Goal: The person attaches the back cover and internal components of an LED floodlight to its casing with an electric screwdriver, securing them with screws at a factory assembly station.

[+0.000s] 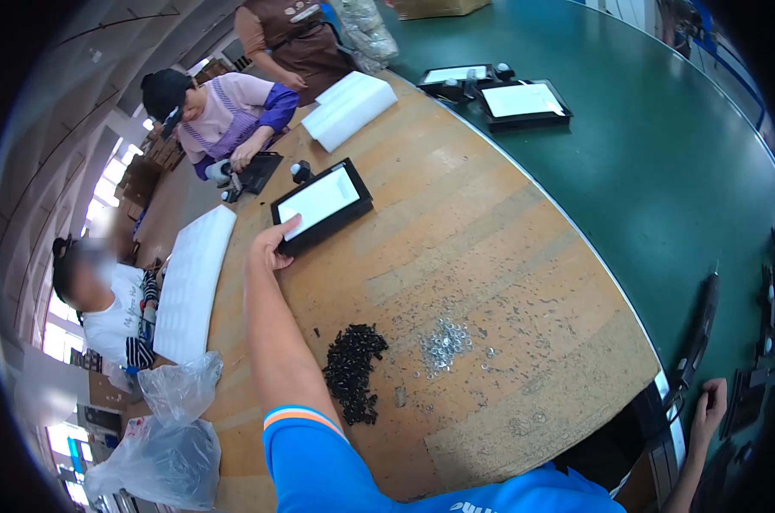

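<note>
My left hand (275, 244) is stretched forward and grips the near left corner of a black-framed box with a white panel (322, 205). Its thumb lies on the panel and its fingers are under the edge. The box sits on the wooden table, with a small round black-and-white part (301, 172) by its far side. Over the green surface at far right is my right hand (710, 409), small in view, fingers loosely apart with no object visible in it. An electric screwdriver (704, 323) lies near it, and a dark device (745, 402) is just beside it.
Black screws (353, 372) and silver washers (446, 346) lie piled on the wooden table (507, 410). White foam pieces (195, 282) and plastic bags (170, 445) line the left. More framed boxes (524, 103) stand on the green surface (627, 171). Several people work across the table.
</note>
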`<state>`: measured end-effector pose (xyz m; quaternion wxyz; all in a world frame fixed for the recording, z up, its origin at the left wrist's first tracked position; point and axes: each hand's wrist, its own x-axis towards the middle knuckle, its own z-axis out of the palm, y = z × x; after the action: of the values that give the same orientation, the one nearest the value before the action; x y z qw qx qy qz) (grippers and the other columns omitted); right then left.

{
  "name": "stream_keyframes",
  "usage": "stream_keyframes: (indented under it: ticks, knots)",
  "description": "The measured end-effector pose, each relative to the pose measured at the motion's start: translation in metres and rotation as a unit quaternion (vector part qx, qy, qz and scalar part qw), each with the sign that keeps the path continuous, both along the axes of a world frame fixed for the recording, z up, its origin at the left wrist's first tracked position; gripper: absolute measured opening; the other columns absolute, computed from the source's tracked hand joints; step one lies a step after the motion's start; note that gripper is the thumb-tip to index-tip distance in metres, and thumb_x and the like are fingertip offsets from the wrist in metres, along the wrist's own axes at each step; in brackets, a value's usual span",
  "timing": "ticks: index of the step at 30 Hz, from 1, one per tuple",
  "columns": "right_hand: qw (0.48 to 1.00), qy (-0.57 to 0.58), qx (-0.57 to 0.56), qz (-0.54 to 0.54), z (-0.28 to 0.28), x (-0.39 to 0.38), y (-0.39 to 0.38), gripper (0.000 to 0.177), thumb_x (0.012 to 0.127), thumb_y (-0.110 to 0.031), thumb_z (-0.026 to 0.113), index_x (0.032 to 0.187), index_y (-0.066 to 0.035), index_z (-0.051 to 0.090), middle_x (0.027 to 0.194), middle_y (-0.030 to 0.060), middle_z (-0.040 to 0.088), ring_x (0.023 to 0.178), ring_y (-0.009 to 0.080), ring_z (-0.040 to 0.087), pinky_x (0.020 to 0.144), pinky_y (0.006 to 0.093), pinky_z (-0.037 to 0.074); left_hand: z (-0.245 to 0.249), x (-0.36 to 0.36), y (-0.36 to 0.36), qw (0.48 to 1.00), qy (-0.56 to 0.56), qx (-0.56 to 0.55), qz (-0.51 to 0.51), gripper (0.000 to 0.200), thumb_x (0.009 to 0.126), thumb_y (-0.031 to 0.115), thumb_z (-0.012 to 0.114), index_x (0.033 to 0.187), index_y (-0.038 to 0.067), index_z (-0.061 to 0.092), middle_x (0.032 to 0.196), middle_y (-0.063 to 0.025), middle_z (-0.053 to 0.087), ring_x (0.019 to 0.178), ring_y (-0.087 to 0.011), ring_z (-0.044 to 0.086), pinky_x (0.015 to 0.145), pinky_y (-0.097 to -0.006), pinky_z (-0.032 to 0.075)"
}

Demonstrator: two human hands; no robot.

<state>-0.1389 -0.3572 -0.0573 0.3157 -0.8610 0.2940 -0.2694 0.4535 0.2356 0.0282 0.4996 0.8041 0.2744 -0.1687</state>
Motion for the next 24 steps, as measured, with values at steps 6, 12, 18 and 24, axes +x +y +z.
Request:
stream_keyframes:
  ticks: [6, 12, 18, 24]
  knots:
    - [0.998, -0.001, -0.068, 0.007, 0.016, 0.014, 0.011, 0.008, 0.073, 0.006, 0.044, 0.079, 0.001, 0.046, 0.074, 0.0074, 0.041, 0.069, 0.0147, 0.044, 0.064, 0.0238, 0.035, 0.046, -0.012, -0.045, 0.931, -0.271, -0.239, -0.055, 0.036, 0.079, 0.007, 0.064, 0.112, 0.001, 0.052, 0.101, -0.01, 0.059, 0.09, -0.0253, 0.061, 0.077, -0.043, 0.053]
    - [0.997, -0.023, -0.068, 0.007, 0.032, 0.021, 0.022, 0.009, 0.073, 0.005, 0.048, 0.079, 0.0, 0.052, 0.072, 0.0075, 0.045, 0.062, 0.0155, 0.046, 0.058, 0.0254, 0.037, 0.119, -0.134, -0.17, 0.765, -0.597, 0.104, -0.217, 0.033, 0.077, 0.007, 0.067, 0.104, -0.004, 0.053, 0.093, -0.0081, 0.06, 0.082, -0.0145, 0.055, 0.075, -0.0281, 0.045]
    - [0.996, -0.039, -0.072, 0.03, 0.031, 0.013, 0.023, 0.009, 0.072, 0.003, 0.052, 0.08, 0.0, 0.055, 0.074, 0.0104, 0.049, 0.064, 0.0212, 0.051, 0.059, 0.0302, 0.042, 0.096, -0.33, -0.289, 0.525, -0.679, 0.264, -0.441, 0.037, 0.075, 0.002, 0.061, 0.111, -0.002, 0.052, 0.11, -0.0183, 0.059, 0.093, -0.0305, 0.06, 0.083, -0.0368, 0.047]
    - [0.995, -0.053, -0.066, 0.06, 0.041, 0.0, 0.027, 0.008, 0.074, 0.0, 0.056, 0.082, 0.0, 0.057, 0.077, 0.0119, 0.052, 0.069, 0.0233, 0.055, 0.063, 0.0323, 0.044, 0.019, -0.384, -0.319, 0.364, -0.699, 0.293, -0.542, 0.031, 0.077, -0.003, 0.055, 0.108, -0.005, 0.052, 0.114, -0.0189, 0.059, 0.098, -0.0331, 0.06, 0.081, -0.0387, 0.05]
